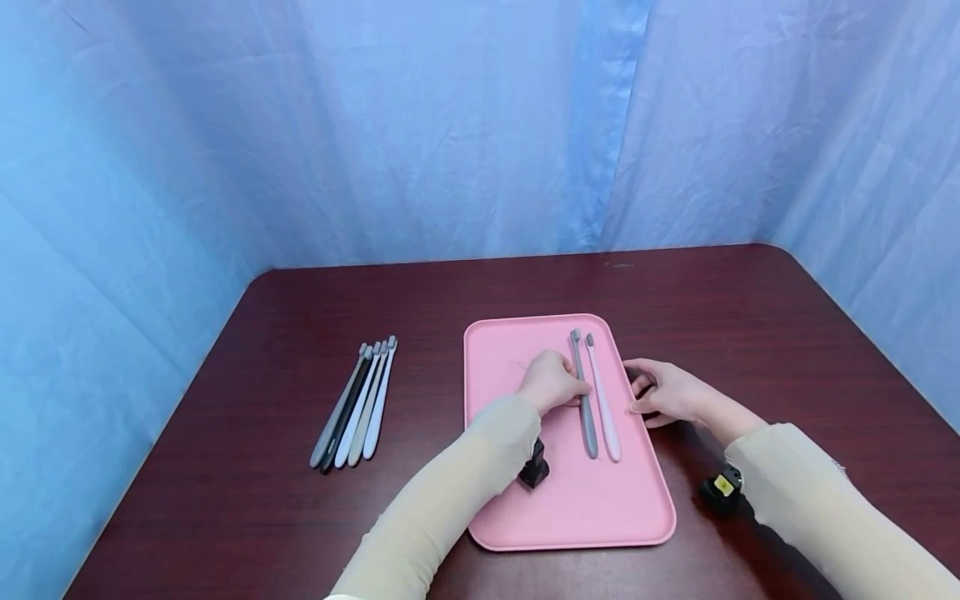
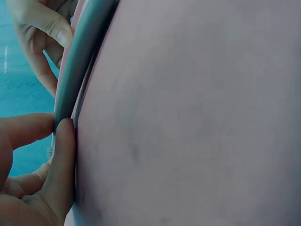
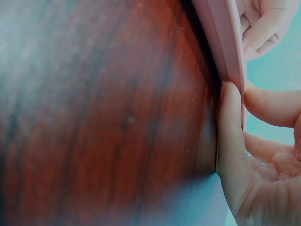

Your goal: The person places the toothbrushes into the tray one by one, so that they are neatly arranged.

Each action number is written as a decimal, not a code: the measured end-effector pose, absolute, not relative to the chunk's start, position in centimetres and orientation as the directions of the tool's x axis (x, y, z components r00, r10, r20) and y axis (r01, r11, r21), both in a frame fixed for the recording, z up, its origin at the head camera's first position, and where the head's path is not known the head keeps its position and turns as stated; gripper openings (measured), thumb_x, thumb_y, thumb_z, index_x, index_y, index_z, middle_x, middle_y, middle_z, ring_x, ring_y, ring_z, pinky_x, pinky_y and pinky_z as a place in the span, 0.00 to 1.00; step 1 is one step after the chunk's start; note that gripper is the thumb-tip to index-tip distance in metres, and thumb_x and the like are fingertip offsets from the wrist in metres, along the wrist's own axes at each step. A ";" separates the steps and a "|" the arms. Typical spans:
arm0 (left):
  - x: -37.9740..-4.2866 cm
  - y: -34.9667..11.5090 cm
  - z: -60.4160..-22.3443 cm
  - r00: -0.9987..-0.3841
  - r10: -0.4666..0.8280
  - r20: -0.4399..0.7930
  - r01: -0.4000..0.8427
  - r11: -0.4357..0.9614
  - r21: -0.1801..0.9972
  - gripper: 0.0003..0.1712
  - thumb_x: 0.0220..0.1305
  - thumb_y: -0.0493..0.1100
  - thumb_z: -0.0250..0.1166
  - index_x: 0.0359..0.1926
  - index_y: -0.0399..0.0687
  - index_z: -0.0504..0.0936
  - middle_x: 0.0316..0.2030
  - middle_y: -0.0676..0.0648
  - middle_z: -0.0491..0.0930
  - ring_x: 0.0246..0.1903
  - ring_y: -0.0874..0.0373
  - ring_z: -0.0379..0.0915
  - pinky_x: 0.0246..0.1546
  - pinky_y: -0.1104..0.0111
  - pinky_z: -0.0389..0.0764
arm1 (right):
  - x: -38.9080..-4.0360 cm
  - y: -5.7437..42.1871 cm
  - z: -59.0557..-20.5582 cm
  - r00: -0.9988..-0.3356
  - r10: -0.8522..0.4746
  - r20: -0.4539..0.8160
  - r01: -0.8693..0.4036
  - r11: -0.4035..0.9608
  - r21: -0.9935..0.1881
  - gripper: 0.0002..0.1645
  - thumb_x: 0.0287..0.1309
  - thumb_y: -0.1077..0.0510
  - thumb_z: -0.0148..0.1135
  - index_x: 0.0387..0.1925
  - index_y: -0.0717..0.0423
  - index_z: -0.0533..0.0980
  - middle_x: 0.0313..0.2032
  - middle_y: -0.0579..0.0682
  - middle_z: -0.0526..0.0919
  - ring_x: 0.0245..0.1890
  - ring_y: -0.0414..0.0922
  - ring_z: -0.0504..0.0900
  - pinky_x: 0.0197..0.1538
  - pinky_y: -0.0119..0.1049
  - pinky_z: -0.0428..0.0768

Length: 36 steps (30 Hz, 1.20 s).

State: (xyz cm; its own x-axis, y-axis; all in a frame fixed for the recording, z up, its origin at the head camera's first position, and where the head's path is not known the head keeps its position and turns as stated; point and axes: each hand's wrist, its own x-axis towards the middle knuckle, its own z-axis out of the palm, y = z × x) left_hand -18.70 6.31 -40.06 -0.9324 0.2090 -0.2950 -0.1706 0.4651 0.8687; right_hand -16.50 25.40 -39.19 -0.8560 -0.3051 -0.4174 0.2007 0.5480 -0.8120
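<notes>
- Blue curtain (image 1: 450,125): hangs behind the far edge and along the left and right sides of your workspace.
- Dark red-brown table (image 1: 262,517): wood-grained, glossy, with rounded far corners.
- Pink tray (image 1: 585,508): lies on the table in front of you, right of centre, its long sides running near to far.
- Five toothbrushes (image 1: 356,417): on the table, well left of the tray, side by side with their heads at the far end. From left to right you have gray, black, white, beige, white.
- Your left hand (image 1: 551,382): over the tray, thumb and finger pinching the gray toothbrush by its handle.
- Your right hand (image 1: 663,392): at the tray's right rim, which you grip between thumb and fingers.
- Gray toothbrush (image 1: 588,429): over the right part of the tray, head far, handle end near. You cannot tell whether it fully rests on the tray floor.
- Pale toothbrush (image 1: 609,429): in the tray, just right of the gray one, head likewise far, between it and the right rim.
</notes>
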 end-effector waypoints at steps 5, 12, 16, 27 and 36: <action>-18.7 6.5 -39.9 -0.934 0.198 -0.298 -0.160 0.515 0.842 0.19 0.49 0.32 0.71 0.16 0.45 0.67 0.11 0.54 0.68 0.11 0.66 0.70 0.17 0.78 0.76 | -16.4 25.3 -39.1 -0.856 -0.308 -0.415 0.199 0.544 -0.815 0.45 0.54 0.71 0.60 0.68 0.71 0.48 0.38 0.57 0.73 0.31 0.41 0.78 0.35 0.41 0.85; -18.8 6.6 -40.1 -0.930 0.196 -0.310 -0.165 0.530 0.832 0.20 0.49 0.32 0.72 0.18 0.45 0.67 0.12 0.52 0.68 0.11 0.65 0.70 0.17 0.76 0.77 | -16.5 25.4 -39.1 -0.855 -0.316 -0.412 0.192 0.546 -0.816 0.45 0.53 0.71 0.61 0.68 0.71 0.48 0.38 0.57 0.73 0.31 0.42 0.77 0.35 0.41 0.85; -18.8 6.5 -40.0 -0.927 0.208 -0.311 -0.169 0.510 0.843 0.20 0.50 0.32 0.71 0.18 0.44 0.66 0.13 0.52 0.68 0.11 0.65 0.71 0.16 0.76 0.78 | -16.5 25.4 -39.2 -0.854 -0.316 -0.413 0.193 0.545 -0.816 0.46 0.53 0.71 0.61 0.68 0.71 0.48 0.38 0.57 0.73 0.31 0.42 0.77 0.35 0.41 0.85; -18.5 6.7 -39.9 -0.926 0.195 -0.324 -0.198 0.478 0.856 0.18 0.52 0.31 0.69 0.20 0.43 0.66 0.15 0.51 0.68 0.15 0.58 0.78 0.17 0.74 0.79 | -16.5 25.5 -39.2 -0.851 -0.321 -0.416 0.193 0.545 -0.816 0.45 0.54 0.70 0.60 0.68 0.71 0.48 0.39 0.58 0.73 0.31 0.42 0.78 0.35 0.42 0.85; -18.4 6.8 -39.8 -0.923 0.186 -0.337 -0.212 0.485 0.849 0.18 0.53 0.32 0.69 0.20 0.43 0.66 0.15 0.50 0.69 0.13 0.61 0.74 0.16 0.74 0.79 | -16.6 25.5 -39.1 -0.851 -0.312 -0.422 0.198 0.552 -0.810 0.45 0.54 0.70 0.61 0.68 0.71 0.48 0.39 0.58 0.73 0.31 0.41 0.78 0.35 0.41 0.85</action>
